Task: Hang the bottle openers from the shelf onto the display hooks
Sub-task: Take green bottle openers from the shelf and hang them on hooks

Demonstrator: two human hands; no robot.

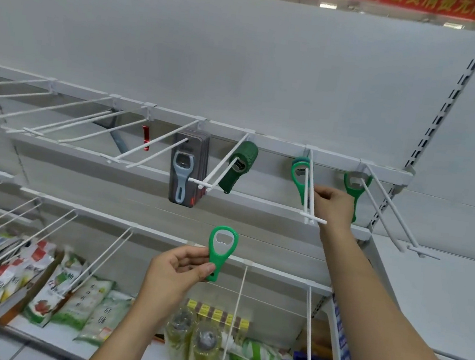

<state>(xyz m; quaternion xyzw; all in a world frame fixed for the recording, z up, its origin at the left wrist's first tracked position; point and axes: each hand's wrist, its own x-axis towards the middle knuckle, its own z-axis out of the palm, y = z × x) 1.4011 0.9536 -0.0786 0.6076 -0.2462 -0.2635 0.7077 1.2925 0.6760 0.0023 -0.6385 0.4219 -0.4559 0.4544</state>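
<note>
**Shop shelving, one green opener in hand, one hand on a hook**

Grey-white back panels (pixel 246 60) of a shop gondola fill the view, crossed by two rails of long white wire hooks that jut toward the camera.

Both bare forearms reach up from below. The left hand (pixel 185 266) is raised at mid-height in front of the lower rail. Its thumb and curled fingers pinch the handle end of a green bottle opener (pixel 222 250), which stands upright with its looped head on top, clear of every hook. The right arm stretches further up and to the right. The right hand (pixel 332 206) has its fingertips closed on a wire hook (pixel 312 218) of the upper rail, near the front end.

At the back of that same hook hangs a second green opener (pixel 299 179). A third green opener (pixel 355 187) hangs on the next hook to the right, its handle partly hidden behind the right hand. To the left a dark green opener (pixel 238 167) hangs tilted on its hook, then a stack of carded grey-blue openers (pixel 187 170), then a small red item (pixel 145 137) too small to identify.

Below, the lower shelf (pixel 52 339) carries printed food packets (pixel 44 284) and clear bottles (pixel 203 350). The hooks of the lower rail reach out over them.
</note>
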